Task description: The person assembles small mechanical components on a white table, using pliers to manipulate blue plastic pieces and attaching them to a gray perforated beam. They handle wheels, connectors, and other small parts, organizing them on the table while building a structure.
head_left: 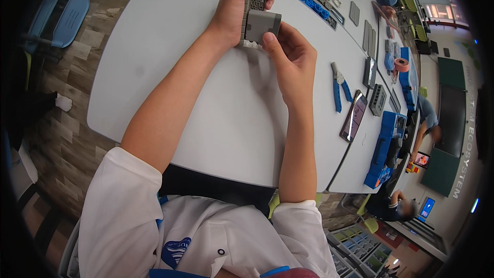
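Note:
Above the white table, near the far edge of the view, a grey plastic building-set assembly (pixel 261 24) is held up between both hands. It has a smooth boxy block at the near end and a darker part full of holes beyond it. My left hand (pixel 229 13) wraps round its left side, some fingertips showing past the far right side. At the near right corner of the block, my right hand (pixel 294 54) grips with thumb on the near face and fingers behind. The far end of the assembly is cut off by the picture's edge.
Right of my hands lie blue-handled pliers (pixel 339 87), a phone (pixel 354 116) and a grey block (pixel 378 99). Farther off are blue gear-like parts (pixel 309 3) and grey strips (pixel 369 38). A blue case (pixel 387 149) stands at right. Other people sit around the tables.

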Motion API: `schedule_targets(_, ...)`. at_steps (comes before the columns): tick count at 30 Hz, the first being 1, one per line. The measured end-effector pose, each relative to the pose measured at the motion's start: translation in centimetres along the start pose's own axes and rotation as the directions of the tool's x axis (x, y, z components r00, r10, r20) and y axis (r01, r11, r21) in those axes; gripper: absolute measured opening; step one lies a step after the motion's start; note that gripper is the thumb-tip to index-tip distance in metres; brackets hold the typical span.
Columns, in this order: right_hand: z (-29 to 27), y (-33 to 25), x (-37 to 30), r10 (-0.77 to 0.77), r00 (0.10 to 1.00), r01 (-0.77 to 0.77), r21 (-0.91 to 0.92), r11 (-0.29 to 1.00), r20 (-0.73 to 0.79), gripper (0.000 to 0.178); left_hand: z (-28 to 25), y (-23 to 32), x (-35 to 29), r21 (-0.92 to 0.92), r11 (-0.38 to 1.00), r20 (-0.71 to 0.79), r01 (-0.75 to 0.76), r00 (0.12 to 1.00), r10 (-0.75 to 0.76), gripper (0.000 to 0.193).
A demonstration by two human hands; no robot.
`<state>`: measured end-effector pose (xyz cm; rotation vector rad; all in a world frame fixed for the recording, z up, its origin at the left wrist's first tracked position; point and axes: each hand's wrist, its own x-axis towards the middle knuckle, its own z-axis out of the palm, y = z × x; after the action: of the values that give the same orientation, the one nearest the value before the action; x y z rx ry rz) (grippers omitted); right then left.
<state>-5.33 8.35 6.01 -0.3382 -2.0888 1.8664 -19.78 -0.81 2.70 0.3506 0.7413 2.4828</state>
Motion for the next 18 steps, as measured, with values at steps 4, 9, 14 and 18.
schedule_targets(4,0.03,0.13,0.06,-0.012,1.000,0.012,0.007,1.000,0.006,0.040,0.04,0.07,0.01,-0.005,1.000,0.003,0.003,1.000,-0.003,0.062)
schedule_targets(9,-0.05,0.09,-0.01,-0.008,1.000,0.008,-0.014,1.000,0.008,0.039,-0.01,0.08,0.05,0.006,1.000,-0.001,0.006,1.000,-0.006,0.064)
schedule_targets(14,-0.08,0.08,-0.07,0.000,1.000,0.001,-0.027,1.000,0.002,0.039,0.04,0.08,0.03,0.011,1.000,-0.009,0.013,1.000,-0.013,0.064)
schedule_targets(18,-0.16,0.17,-0.04,0.003,1.000,-0.002,-0.023,1.000,0.020,0.045,0.01,0.06,0.08,0.018,1.000,-0.018,0.012,1.000,-0.011,0.063)
